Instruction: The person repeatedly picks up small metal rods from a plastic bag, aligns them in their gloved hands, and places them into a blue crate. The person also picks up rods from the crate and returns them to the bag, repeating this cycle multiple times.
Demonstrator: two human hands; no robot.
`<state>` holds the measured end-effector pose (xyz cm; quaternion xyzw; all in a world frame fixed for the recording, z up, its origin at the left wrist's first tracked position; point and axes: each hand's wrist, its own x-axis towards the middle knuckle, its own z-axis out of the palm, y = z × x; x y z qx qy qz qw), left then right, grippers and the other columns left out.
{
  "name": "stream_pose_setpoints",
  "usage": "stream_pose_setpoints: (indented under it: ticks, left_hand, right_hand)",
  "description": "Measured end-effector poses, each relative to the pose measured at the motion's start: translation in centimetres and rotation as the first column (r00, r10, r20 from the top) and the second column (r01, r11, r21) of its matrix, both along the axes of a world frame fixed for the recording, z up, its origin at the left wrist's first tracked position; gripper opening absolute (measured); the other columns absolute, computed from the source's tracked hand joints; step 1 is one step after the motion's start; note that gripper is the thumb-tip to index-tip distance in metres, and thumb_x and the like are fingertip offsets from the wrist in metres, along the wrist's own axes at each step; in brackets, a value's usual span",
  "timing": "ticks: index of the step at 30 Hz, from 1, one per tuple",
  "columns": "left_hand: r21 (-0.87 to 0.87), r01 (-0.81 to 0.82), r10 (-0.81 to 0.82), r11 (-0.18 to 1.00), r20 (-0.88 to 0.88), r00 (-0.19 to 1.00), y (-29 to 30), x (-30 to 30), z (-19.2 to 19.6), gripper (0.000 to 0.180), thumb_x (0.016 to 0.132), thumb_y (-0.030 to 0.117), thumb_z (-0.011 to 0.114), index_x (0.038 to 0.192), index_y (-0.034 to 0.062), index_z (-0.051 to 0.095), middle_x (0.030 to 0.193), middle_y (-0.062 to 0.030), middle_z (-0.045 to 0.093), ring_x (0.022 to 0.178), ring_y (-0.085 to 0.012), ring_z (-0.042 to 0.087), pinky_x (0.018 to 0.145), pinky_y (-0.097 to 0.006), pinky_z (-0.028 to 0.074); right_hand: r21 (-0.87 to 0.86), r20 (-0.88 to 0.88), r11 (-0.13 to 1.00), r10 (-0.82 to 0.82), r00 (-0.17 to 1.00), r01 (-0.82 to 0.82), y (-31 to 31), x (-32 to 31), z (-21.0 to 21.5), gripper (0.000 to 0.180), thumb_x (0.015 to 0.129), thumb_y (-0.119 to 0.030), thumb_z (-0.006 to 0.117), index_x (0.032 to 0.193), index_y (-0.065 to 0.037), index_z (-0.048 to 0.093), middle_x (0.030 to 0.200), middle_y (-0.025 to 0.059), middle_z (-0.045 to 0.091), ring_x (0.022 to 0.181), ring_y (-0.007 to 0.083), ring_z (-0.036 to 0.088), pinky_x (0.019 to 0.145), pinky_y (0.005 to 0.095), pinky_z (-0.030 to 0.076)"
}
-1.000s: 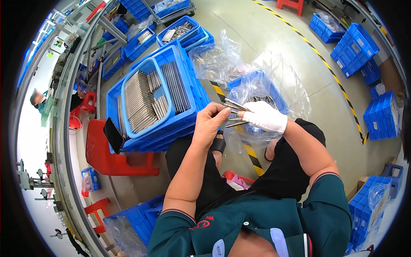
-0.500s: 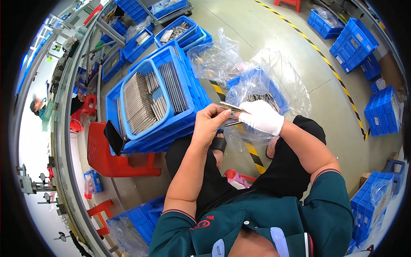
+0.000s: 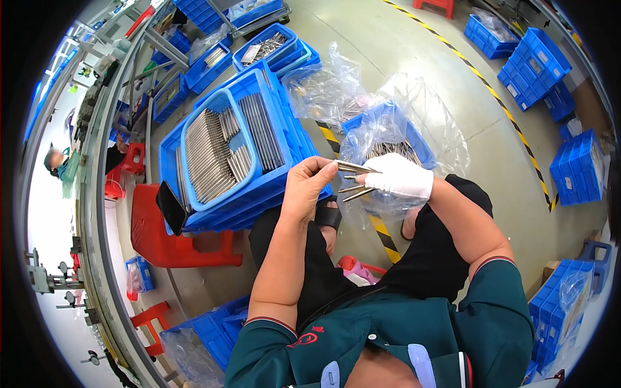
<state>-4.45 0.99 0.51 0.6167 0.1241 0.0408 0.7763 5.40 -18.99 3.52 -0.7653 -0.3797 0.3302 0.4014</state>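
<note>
The person's bare left hand (image 3: 303, 189) has its thumb and finger pressed together, pinching the end of one of the thin, shiny silver metal rods (image 3: 356, 167). The right hand (image 3: 404, 178) wears a white cloth glove and is curled around a small bunch of these rods. Some poke out toward the left hand, and the lower ones spread apart like a little fan. The bunch is up in the air, in front of the person's knees.

Just past the glove is a blue plastic box (image 3: 422, 143) with more silver rods inside. A crinkly, clear plastic bag (image 3: 449, 129) hangs over it and spreads out beside it.

To the left is a tall stack of blue plastic crates (image 3: 294, 147). On top sits a light blue plastic tray with rounded corners (image 3: 248, 131), with lots of silver rods lying in neat rows. Darker grey rods (image 3: 262, 132) lie next to the tray, in the top crate. A red plastic stool (image 3: 155, 229) stands beside the stack.
</note>
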Motion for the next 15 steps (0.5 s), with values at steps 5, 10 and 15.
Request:
stream_pose_setpoints:
  ticks: [5, 10, 15]
  left_hand:
    - [0.07, 0.095, -0.095, 0.993, -0.005, 0.995, 0.2, -0.23, 0.94, 0.018, 0.08, 0.013, 0.072, 0.089, -0.0016, 0.066, 0.079, -0.0013, 0.062, 0.071, -0.0066, 0.052, 0.066, -0.021, 0.041]
    - [0.016, 0.148, -0.148, 0.989, -0.041, 0.988, 0.6, -0.15, 0.53, 0.018, 0.079, 0.013, 0.073, 0.088, -0.0018, 0.066, 0.079, -0.0024, 0.063, 0.071, -0.0069, 0.053, 0.066, -0.021, 0.042]
    - [0.042, 0.019, -0.019, 0.999, -0.016, 1.0, 0.57, -0.15, 0.56, 0.019, 0.08, 0.015, 0.072, 0.089, -0.0016, 0.067, 0.078, -0.0023, 0.063, 0.071, -0.007, 0.053, 0.066, -0.021, 0.041]
  right_hand:
    - [-0.033, -0.044, 0.999, 0.03, 0.999, -0.031, -0.15, 0.11, -0.15, 0.043, 0.087, -0.042, 0.056, 0.082, 0.0, 0.062, 0.066, 0.0141, 0.055, 0.062, 0.0219, 0.049, 0.06, 0.0359, 0.04]
    - [-0.014, -0.084, 1.0, -0.002, 0.996, 0.001, -0.02, -0.3, -0.38, 0.044, 0.087, -0.043, 0.056, 0.081, 0.001, 0.061, 0.066, 0.0134, 0.055, 0.062, 0.0208, 0.048, 0.06, 0.036, 0.04]
    - [-0.006, -0.074, 1.0, -0.001, 0.997, 0.001, -0.02, 0.04, 0.13, 0.044, 0.086, -0.042, 0.056, 0.081, 0.001, 0.061, 0.067, 0.0136, 0.055, 0.062, 0.0209, 0.048, 0.061, 0.0355, 0.041]
